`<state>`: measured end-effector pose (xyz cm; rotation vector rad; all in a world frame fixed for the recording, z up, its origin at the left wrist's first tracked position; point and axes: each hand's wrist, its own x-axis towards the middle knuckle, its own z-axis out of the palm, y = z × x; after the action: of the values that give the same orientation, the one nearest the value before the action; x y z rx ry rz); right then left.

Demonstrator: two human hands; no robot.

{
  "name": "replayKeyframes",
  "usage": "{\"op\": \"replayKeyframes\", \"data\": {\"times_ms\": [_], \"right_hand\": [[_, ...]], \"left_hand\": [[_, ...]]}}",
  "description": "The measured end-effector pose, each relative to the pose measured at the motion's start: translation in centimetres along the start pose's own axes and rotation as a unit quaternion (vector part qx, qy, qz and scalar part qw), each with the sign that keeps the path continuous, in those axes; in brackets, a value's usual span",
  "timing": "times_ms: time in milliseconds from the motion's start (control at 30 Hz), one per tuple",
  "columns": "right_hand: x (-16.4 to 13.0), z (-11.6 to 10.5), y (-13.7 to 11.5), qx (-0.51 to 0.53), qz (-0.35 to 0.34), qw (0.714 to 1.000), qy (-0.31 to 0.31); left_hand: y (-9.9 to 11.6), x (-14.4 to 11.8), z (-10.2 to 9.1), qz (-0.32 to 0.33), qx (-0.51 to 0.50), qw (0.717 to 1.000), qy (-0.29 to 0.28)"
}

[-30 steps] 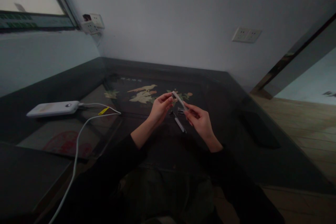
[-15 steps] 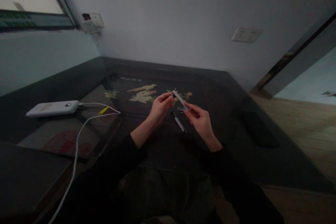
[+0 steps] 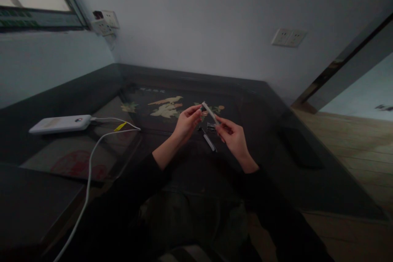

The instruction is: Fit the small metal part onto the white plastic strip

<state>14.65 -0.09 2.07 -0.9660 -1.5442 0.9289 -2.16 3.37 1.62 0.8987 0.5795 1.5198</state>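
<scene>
My right hand (image 3: 233,138) pinches the near end of a slim pale strip (image 3: 210,111), which slants up and away to the left. At the strip's far end, the fingers of my left hand (image 3: 188,122) are closed on a small dark piece (image 3: 202,108) whose kind I cannot make out. This piece and the strip appear to touch. Below the hands, a short grey-and-black stick-like object (image 3: 209,142) lies on the table. Close to my right fingertips is a small shiny metallic item (image 3: 211,126), partly hidden.
A white power bank (image 3: 61,124) with a white cable (image 3: 90,172) and yellow tag (image 3: 120,126) lies on the left of the dark table (image 3: 245,196). A flat black object (image 3: 299,147) rests at the right. Wall sockets (image 3: 288,37) are behind.
The view has shifted slightly, so most things sit a little higher. The pale strip now shows more edge-on. Both hands keep nearly the same grip.
</scene>
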Motion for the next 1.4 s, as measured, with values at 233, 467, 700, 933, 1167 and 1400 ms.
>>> {"op": "replayKeyframes", "data": {"times_ms": [233,467,700,933,1167,1400], "right_hand": [[0.13,-0.15,0.15,-0.028,-0.008,0.999,0.014],[-0.17,0.03,-0.04,0.008,-0.007,1.000,-0.025],[-0.13,0.10,-0.38,0.043,0.007,0.998,-0.036],[0.14,-0.11,0.07,-0.008,-0.003,1.000,0.003],[0.00,-0.11,0.06,-0.021,-0.004,1.000,0.006],[-0.26,0.11,-0.48,0.026,0.006,0.999,-0.029]], "left_hand": [[0.01,-0.01,0.07,-0.005,0.012,1.000,0.003],[0.23,-0.14,0.19,0.007,-0.005,1.000,-0.006],[0.22,-0.15,0.16,0.007,0.001,1.000,0.000],[0.01,-0.11,-0.03,0.001,0.001,1.000,0.003],[0.15,-0.20,0.09,0.002,0.011,1.000,0.007],[0.31,-0.13,0.26,0.004,0.002,1.000,0.000]]}}
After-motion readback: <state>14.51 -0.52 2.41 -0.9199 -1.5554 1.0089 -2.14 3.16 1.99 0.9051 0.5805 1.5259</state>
